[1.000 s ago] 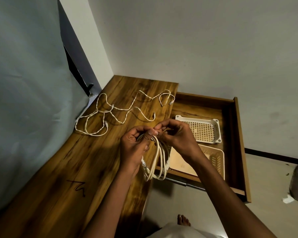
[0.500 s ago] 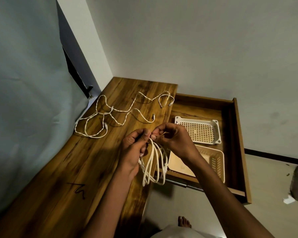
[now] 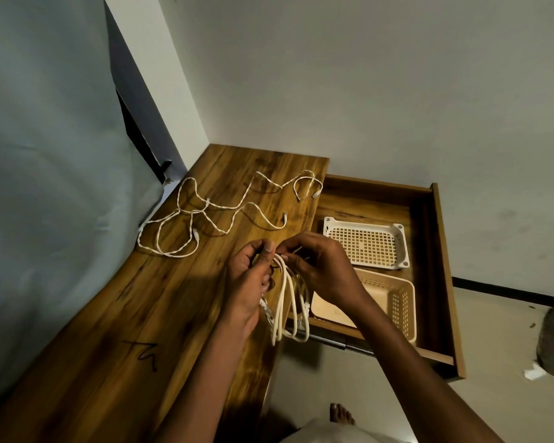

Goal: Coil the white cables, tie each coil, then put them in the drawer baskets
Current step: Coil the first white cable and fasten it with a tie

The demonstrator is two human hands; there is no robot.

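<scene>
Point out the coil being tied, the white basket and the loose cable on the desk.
coil (image 3: 283, 310), head view, on the hanging loops below the hands
white basket (image 3: 331, 222), head view, on its far-left rim corner
loose cable (image 3: 173, 254), head view, on its nearest loop

We are counting two hands (image 3: 250, 279) (image 3: 320, 270), one coiled cable (image 3: 288, 308) hanging below the fingers, loose cables (image 3: 205, 212) beyond them, number unclear, and two baskets (image 3: 400, 247) (image 3: 406, 305).

You're looking at a dim, warm-toned scene: soft shadows pool under your arms, wide-angle distortion bends the edges, and detail stays fairly sharp.
</scene>
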